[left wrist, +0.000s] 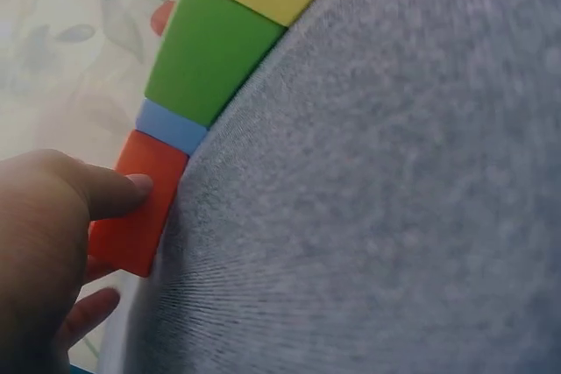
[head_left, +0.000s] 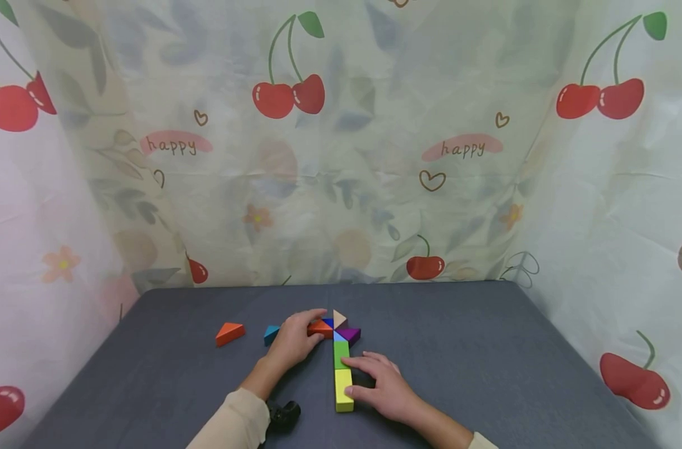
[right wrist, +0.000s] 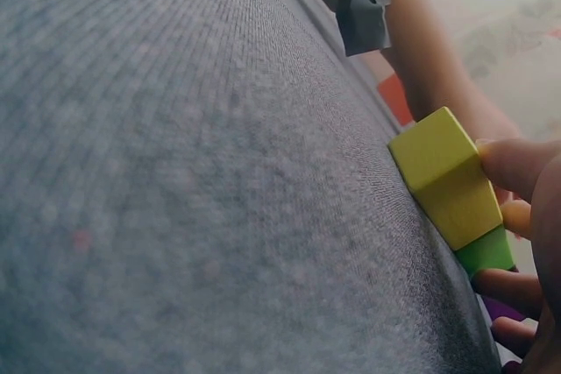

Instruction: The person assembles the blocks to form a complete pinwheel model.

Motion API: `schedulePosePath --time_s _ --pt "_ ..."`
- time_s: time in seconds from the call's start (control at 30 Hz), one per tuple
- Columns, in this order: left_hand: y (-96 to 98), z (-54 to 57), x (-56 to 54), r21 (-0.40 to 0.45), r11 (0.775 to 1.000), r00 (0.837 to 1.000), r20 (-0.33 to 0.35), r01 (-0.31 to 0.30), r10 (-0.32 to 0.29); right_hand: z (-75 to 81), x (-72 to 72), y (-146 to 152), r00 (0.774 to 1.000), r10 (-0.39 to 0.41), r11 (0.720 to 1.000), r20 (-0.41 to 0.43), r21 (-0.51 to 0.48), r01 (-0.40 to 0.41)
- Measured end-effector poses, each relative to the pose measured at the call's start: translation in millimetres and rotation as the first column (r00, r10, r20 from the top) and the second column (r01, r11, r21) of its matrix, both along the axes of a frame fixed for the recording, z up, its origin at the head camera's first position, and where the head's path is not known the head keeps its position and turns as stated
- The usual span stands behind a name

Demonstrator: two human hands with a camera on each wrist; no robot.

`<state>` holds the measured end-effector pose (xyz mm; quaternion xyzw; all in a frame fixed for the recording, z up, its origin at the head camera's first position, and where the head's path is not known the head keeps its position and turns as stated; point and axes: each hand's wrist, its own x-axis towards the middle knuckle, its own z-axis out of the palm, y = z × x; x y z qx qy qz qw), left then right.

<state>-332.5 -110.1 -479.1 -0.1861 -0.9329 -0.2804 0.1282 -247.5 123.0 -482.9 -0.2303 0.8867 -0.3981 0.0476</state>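
Observation:
Thumb and fingers of my left hand point(head_left: 292, 340) pinch an orange-red triangular block point(left wrist: 140, 203) at the upper end of a block row. Against it sits a small light blue block point(left wrist: 171, 126), followed by a green block point(head_left: 341, 354) and a yellow block point(head_left: 343, 388). Around the same end, a dark blue piece point(head_left: 329, 322), a wood-coloured triangle point(head_left: 339, 320) and a purple triangle point(head_left: 350, 335) fan out. My right hand point(head_left: 388, 388) touches the row's right side, thumb on the yellow block and a fingertip on the green one; its fingers stay extended.
Farther left on the grey cloth-covered table point(head_left: 487, 362) lie a loose orange triangular block point(head_left: 229, 334) and, partly behind my left hand, a teal block point(head_left: 270, 335). A black wrist device point(head_left: 284, 415) sits by my left sleeve. Cherry-patterned curtains point(head_left: 363, 187) enclose the table.

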Motion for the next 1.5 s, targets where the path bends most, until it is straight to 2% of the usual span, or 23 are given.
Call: schedulePosePath --time_s 0.17,0.3,0.7,0.87,1.03,1.23,1.5 --pt "-1.6 6.9 2.3 -0.041 0.999 0.997 -0.080 -0.019 0.016 0.4 0.2 1 1.000 -0.002 1.000 -0.006 -0.004 0.001" --pt "-4.9 16.8 4.9 -0.034 0.999 0.989 -0.146 -0.014 0.009 0.3 0.1 1 1.000 -0.004 1.000 -0.010 0.000 0.004" --pt "-29.1 46.5 14.6 -0.037 0.999 0.979 -0.203 -0.026 0.018 0.4 2.2 -1 0.999 0.007 1.000 -0.038 -0.012 -0.007" --pt "-42.8 53.0 18.7 -0.037 0.999 0.976 -0.216 -0.016 0.008 3.0 3.1 -2 1.000 -0.005 1.000 -0.011 -0.005 0.005" --pt "-58.3 53.7 23.2 -0.061 0.998 0.980 -0.197 -0.013 0.000 3.0 3.7 -2 1.000 -0.007 1.000 -0.004 0.000 0.007" --pt "-75.7 49.7 24.8 -0.114 0.993 0.987 -0.158 -0.032 0.014 1.5 3.9 -1 1.000 0.009 1.000 -0.017 -0.016 -0.009" --pt "-95.1 40.1 23.8 -0.137 0.990 0.998 -0.050 -0.037 0.030 0.9 1.9 -1 1.000 -0.002 1.000 0.005 -0.006 0.002"
